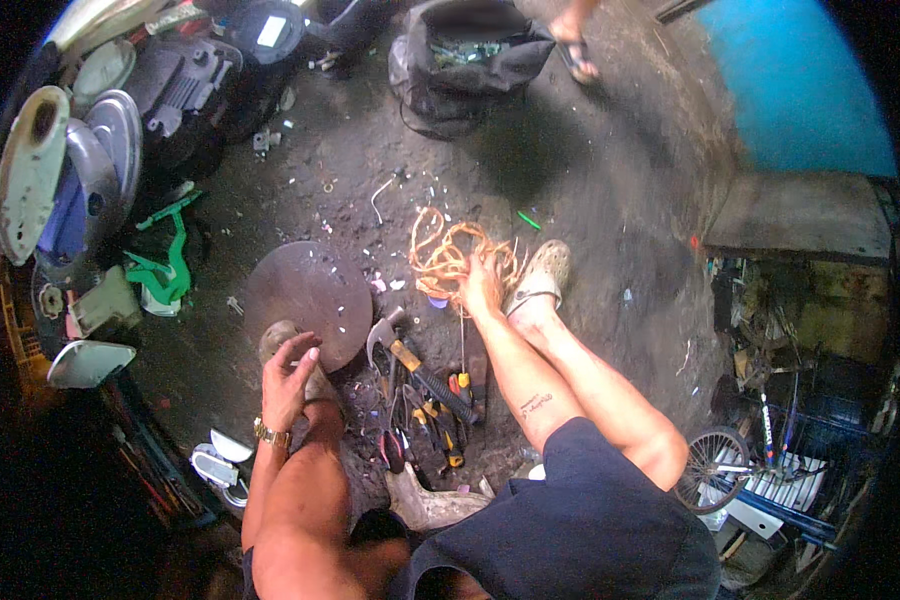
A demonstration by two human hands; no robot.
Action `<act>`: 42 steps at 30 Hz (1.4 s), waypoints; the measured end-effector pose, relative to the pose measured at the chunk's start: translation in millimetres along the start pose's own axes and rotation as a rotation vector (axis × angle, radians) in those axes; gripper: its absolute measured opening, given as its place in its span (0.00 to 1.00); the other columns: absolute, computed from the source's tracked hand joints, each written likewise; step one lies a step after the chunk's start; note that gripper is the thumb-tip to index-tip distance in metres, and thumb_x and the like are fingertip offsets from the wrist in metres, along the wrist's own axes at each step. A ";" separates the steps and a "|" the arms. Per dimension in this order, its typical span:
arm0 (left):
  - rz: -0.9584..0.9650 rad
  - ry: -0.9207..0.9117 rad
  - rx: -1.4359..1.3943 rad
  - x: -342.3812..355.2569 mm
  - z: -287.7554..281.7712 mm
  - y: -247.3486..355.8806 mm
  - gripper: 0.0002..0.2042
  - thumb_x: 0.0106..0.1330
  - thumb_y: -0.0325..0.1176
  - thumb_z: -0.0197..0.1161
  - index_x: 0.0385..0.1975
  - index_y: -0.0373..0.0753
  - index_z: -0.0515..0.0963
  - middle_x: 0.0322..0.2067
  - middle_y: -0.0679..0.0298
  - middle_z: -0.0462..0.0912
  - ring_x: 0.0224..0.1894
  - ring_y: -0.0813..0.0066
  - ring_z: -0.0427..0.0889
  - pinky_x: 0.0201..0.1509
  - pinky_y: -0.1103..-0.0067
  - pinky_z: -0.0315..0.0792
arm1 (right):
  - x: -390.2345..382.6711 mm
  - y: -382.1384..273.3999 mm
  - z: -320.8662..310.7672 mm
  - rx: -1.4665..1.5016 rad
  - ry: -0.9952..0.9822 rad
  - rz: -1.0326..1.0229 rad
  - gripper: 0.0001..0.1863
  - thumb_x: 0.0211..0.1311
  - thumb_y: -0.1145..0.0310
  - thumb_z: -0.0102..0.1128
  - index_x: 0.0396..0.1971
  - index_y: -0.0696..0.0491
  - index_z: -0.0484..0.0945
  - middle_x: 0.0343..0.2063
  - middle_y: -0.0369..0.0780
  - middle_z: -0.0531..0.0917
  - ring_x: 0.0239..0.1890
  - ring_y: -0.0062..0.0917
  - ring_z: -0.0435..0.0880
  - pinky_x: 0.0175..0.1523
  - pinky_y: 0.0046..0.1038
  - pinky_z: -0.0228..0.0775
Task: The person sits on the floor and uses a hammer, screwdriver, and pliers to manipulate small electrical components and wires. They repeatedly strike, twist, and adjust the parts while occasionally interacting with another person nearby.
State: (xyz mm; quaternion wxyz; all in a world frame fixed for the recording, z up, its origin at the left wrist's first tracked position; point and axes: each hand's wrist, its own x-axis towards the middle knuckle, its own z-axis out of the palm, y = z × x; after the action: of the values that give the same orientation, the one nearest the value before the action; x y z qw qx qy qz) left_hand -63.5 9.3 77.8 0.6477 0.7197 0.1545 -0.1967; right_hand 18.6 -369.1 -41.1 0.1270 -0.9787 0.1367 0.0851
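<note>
My right hand (482, 287) is closed on a loose tangle of orange cord (440, 258) on the ground, beside my right shoe (544, 275). Its fingertips are partly lost among the strands. My left hand (288, 378) hangs above my left shoe with loosely bent fingers, and I see nothing in it. Past that shoe lies a dark round metal plate (310, 290). Between my legs are a hammer (415, 362) with a yellow and black handle, red-handled pliers (392, 448) and several yellow-and-black hand tools (440, 425).
A black sack (440, 100) of scraps stands ahead, with another person's foot (578, 62) near it. Fan bases and plastic covers (30, 170) pile up at left, by a green plastic piece (175, 260). A wheel (712, 468) and cluttered rack stand at right.
</note>
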 end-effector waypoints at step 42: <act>1.251 -0.630 1.068 -306.1 93.2 298.1 0.17 0.66 0.41 0.61 0.46 0.34 0.75 0.43 0.53 0.82 0.46 0.58 0.82 0.48 0.66 0.75 | -330.3 -54.0 -418.0 1.565 0.270 -0.583 0.08 0.63 0.71 0.66 0.40 0.56 0.83 0.34 0.32 0.84 0.34 0.16 0.80 0.37 0.20 0.76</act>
State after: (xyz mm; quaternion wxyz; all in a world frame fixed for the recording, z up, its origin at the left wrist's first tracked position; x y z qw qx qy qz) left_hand -196.8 -107.1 477.7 0.2260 0.7913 -0.5666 -0.0411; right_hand -223.9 -351.3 436.0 0.7675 -0.6065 -0.0877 -0.1881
